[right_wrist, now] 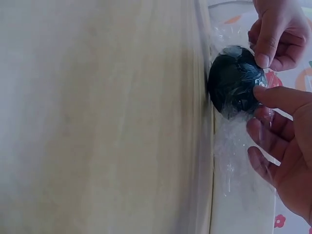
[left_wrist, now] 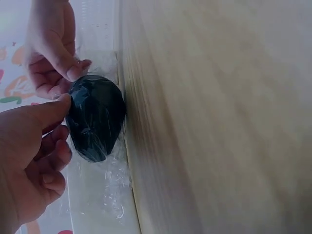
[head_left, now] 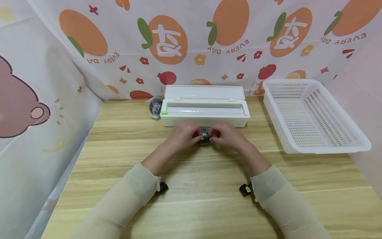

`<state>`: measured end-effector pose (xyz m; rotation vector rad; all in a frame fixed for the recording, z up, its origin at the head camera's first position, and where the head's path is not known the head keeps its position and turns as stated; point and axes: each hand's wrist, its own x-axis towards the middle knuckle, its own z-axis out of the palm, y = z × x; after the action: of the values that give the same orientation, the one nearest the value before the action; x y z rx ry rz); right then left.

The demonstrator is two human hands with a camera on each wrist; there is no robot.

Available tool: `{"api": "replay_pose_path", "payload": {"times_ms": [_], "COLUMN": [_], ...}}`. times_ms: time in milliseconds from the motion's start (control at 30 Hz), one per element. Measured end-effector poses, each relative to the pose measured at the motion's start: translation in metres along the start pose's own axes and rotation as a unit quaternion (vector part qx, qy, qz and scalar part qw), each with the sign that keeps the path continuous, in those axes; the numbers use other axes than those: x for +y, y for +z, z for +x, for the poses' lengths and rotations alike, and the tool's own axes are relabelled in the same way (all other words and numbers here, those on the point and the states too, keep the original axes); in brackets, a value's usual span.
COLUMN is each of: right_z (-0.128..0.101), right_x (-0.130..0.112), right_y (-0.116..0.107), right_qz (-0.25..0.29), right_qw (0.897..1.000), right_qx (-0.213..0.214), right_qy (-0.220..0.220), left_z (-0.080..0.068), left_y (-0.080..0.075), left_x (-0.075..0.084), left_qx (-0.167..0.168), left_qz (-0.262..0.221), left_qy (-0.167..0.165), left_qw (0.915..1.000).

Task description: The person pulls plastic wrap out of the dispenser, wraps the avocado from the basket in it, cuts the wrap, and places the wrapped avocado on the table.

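A dark round ball [head_left: 205,136] wrapped in clear cling film sits on the wooden table [head_left: 191,199] just in front of the white film dispenser box [head_left: 205,113]. My left hand [head_left: 186,135] and right hand [head_left: 226,134] hold it from either side, thumbs and fingers pinching the film around it. In the left wrist view the ball [left_wrist: 95,117] is glossy under the film, with my left hand's thumb [left_wrist: 48,109] on it. The right wrist view shows the ball [right_wrist: 236,80] with loose film trailing below it and my right hand's thumb [right_wrist: 278,95] touching it.
The dispenser box stands with its lid raised and a film roll inside. A second dark wrapped ball [head_left: 155,107] lies at its left end. A white perforated basket [head_left: 313,116] stands at the right. Patterned sheets wall in the back and the sides.
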<state>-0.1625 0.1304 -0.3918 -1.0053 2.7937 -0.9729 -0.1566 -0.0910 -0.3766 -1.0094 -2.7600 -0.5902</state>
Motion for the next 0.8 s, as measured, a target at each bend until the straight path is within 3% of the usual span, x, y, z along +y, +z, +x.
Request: {"api": "replay_pose_path", "payload": {"times_ms": [200, 400, 600, 800], "right_z": [-0.003, -0.004, -0.003, 0.0], "right_x": [-0.003, -0.007, -0.008, -0.009], "right_y": [0.002, -0.001, 0.004, 0.007], "right_qz": [0.014, 0.034, 0.049, 0.07], "right_qw": [1.0, 0.998, 0.995, 0.99], "right_qx": [-0.013, -0.018, -0.011, -0.021], "right_qy": [0.015, 0.051, 0.09, 0.117], "left_z": [-0.003, -0.005, -0.006, -0.008], "left_y": [-0.003, -0.008, -0.01, -0.015], "left_x": [0.005, 0.009, 0.012, 0.009], "left_qx": [-0.038, -0.075, -0.1, -0.125], "left_qz": [0.007, 0.035, 0.041, 0.002], "left_qy": [-0.056, -0.116, -0.134, -0.141], "left_qw": [0.9977, 0.9897, 0.9851, 0.9821]}}
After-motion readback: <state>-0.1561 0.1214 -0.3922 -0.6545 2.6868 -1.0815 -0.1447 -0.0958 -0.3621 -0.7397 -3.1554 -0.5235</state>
